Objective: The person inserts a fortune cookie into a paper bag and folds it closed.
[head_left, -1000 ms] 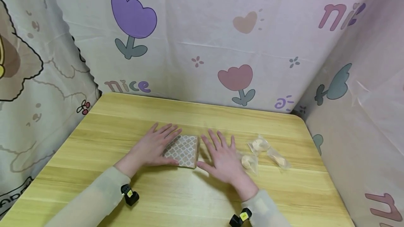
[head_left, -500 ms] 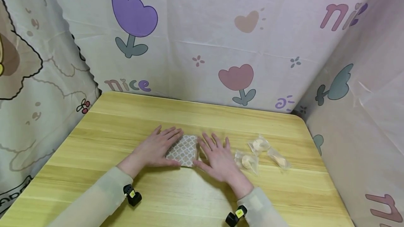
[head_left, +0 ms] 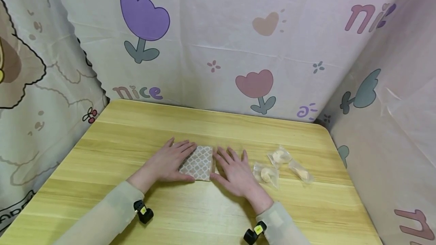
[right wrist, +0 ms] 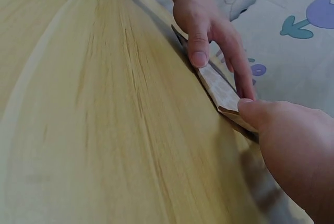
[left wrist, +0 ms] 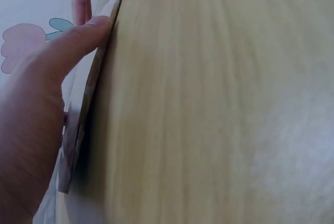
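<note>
A flat, square grey-and-white patterned packet with brown edges lies mid-table; it looks like folded paper, though I cannot tell its exact kind. My left hand rests over its left part, fingers extended across the far corner and thumb along the near edge. At the right edge, my right hand touches the packet with thumb and fingertips, its fingers spread and fairly straight. In the left wrist view the packet's thin side shows beneath the left thumb. The right wrist view shows the right thumb against the packet's end.
Right of my right hand lie three small clear wrappers with pale contents: one nearest the hand, one behind it and one farther right. Printed cloth hangs behind and beside the wooden table.
My right hand has moved left, from just beside the packet to its right edge, uncovering more of the nearest wrapper. My left hand has shifted slightly right.
</note>
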Available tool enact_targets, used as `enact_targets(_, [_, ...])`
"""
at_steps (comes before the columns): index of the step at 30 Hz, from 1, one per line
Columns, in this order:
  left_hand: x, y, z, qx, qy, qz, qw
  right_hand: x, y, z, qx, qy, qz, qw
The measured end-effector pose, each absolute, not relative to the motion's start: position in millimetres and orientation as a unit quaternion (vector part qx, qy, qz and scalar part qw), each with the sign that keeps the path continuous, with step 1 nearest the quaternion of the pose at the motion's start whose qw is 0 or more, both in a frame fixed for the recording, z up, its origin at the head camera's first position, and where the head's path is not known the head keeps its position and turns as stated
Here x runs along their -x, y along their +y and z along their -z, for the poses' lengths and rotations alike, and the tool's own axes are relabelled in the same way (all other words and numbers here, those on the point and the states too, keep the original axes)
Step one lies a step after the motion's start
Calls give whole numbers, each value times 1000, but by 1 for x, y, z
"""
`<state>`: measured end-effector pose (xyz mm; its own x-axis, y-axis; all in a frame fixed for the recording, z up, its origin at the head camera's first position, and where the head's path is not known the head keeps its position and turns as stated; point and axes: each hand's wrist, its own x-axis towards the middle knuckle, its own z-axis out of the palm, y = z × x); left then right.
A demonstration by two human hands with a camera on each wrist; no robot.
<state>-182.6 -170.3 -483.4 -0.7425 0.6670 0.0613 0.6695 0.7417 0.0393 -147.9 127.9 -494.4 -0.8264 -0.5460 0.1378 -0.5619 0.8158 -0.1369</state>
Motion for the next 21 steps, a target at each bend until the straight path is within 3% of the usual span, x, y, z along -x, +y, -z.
enact_targets(21, [186,-170,487,352,-935,35,-1,150,132,500,-298,-952,-69,24])
